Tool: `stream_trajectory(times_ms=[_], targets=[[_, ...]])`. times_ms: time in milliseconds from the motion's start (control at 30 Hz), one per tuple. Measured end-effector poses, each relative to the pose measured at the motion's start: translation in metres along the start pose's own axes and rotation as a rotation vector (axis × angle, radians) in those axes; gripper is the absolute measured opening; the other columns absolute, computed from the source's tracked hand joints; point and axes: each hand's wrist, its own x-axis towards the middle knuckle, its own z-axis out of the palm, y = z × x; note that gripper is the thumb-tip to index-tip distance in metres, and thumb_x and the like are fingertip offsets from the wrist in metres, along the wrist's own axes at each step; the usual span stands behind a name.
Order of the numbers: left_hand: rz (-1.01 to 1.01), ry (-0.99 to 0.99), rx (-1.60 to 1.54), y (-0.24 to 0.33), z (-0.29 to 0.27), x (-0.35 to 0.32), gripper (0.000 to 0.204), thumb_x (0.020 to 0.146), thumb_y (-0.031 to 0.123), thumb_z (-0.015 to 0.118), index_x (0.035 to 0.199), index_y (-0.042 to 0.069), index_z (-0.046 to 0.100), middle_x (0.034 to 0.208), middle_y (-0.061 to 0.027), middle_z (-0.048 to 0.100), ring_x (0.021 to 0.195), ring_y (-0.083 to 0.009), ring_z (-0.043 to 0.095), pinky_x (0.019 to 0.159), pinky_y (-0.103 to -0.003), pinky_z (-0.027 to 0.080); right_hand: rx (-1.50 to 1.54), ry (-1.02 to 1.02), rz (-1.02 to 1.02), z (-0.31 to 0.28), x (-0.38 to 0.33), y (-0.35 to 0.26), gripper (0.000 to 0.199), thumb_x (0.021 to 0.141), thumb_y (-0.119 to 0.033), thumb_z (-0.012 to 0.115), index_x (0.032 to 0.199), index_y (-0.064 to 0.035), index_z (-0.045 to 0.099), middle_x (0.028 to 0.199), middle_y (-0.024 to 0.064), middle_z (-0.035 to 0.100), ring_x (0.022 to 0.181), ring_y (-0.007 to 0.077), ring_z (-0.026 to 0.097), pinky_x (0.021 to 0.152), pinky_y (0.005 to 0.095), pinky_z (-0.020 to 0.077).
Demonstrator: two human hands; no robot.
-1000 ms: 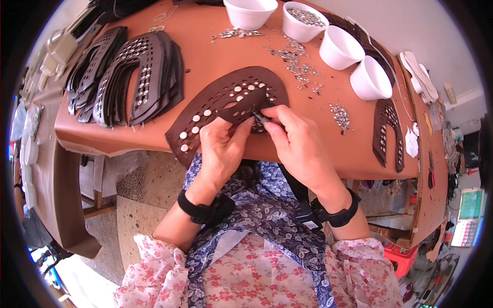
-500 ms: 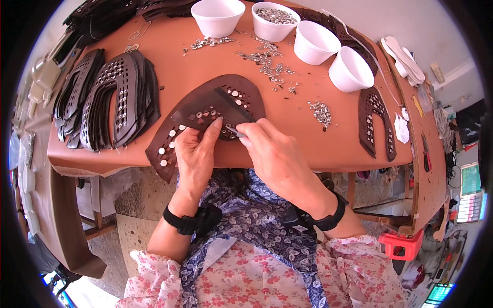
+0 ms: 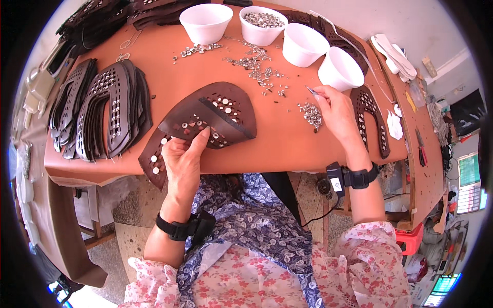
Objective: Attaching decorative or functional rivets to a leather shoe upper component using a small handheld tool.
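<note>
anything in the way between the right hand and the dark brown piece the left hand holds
Nothing tall stands between the right hand and the dark brown piece; only a low pile of metal bits lies on the table there, close to that hand. The left hand holds the piece at its near edge.

The leather [image 3: 188, 114] is dark brown, dotted with white and silvery studs [image 3: 228, 110]. The table [image 3: 246, 158] is orange-brown, the bowls [image 3: 303, 47] plain white, the loose rivets [image 3: 310, 117] silvery grey. The stacked pieces [image 3: 128, 108] are blackish brown, patterned with rows of slots and silvery dots. The apron [image 3: 246, 222] carries whitish leaves on navy blue; the blouse [image 3: 231, 280], red and pink flowers on near-white. The wristbands [image 3: 362, 178] are black, the stool [image 3: 410, 240] red.
</note>
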Motion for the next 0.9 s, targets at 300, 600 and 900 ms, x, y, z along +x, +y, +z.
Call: stream_trajectory(times_ms=[300,600,900], targets=[[-0.04,0.023,0.039,0.006,0.0,-0.002,0.013,0.1,0.01,0.071,0.105,0.0,0.076,0.098,0.0008,0.075,0.087,-0.0044,0.063,0.078,-0.022,0.05,0.029,-0.071,-0.052,0.036,0.046,0.009,0.018,0.097,-0.012,0.064,0.111,-0.0033,0.071,0.104,0.0195,0.07,0.103,0.0386,0.067,0.088,0.0476,0.0524],[-0.031,0.003,-0.037,0.001,-0.003,-0.001,0.012,0.099,0.008,0.072,0.108,0.001,0.076,0.102,0.0003,0.075,0.089,-0.0048,0.064,0.082,-0.021,0.051,-0.116,-0.07,-0.062,0.047,0.051,0.011,0.017,0.098,-0.013,0.064,0.111,-0.0065,0.072,0.101,0.0167,0.069,0.105,0.0374,0.065,0.088,0.0491,0.0517],[-0.042,0.02,-0.052,0.0,-0.002,-0.001,0.014,0.099,0.008,0.072,0.109,0.0,0.076,0.102,0.0,0.075,0.09,-0.0049,0.064,0.081,-0.021,0.051,-0.074,-0.03,-0.078,0.045,0.049,0.01,0.018,0.099,-0.012,0.061,0.112,-0.0051,0.073,0.106,0.0178,0.071,0.106,0.0383,0.066,0.09,0.0492,0.0522]])
